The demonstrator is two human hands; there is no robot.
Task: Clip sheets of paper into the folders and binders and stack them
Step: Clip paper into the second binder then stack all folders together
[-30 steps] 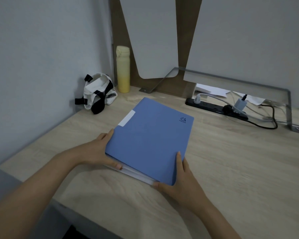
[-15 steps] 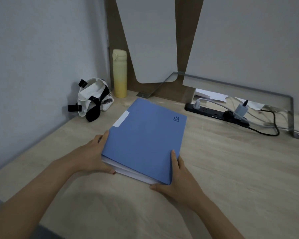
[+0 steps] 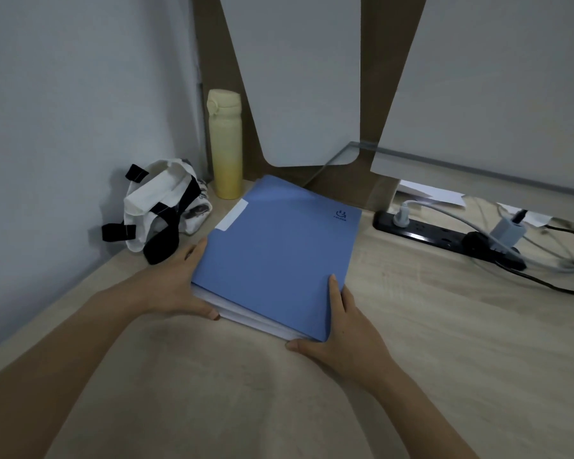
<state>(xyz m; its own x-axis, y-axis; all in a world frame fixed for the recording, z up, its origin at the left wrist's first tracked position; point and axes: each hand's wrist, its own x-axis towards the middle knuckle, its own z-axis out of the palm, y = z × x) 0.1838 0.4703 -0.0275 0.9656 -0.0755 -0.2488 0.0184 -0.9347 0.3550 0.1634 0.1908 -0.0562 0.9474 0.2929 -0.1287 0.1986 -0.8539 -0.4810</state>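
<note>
A blue folder [image 3: 279, 250] with a white label strip lies closed on top of a stack on the wooden desk [image 3: 444, 342]. White edges of paper or other folders [image 3: 246, 318] show beneath its near side. My left hand [image 3: 176, 286] grips the stack's near-left corner, thumb under the edge. On the near-right corner my right hand [image 3: 338, 332] holds the stack, one finger lying flat on the blue cover. What lies lower in the stack is hidden.
A yellow bottle [image 3: 224, 144] stands at the back left, just beyond the folder. A white bag with black straps [image 3: 161, 210] sits against the left wall. A black power strip [image 3: 444, 238] with plugs and cables lies at the back right. Loose white sheets [image 3: 428, 193] lie under a glass shelf.
Both hands have slid the stack away from me toward the back left; its far corner now lies close to the bottle. The grip on both near corners is unchanged.
</note>
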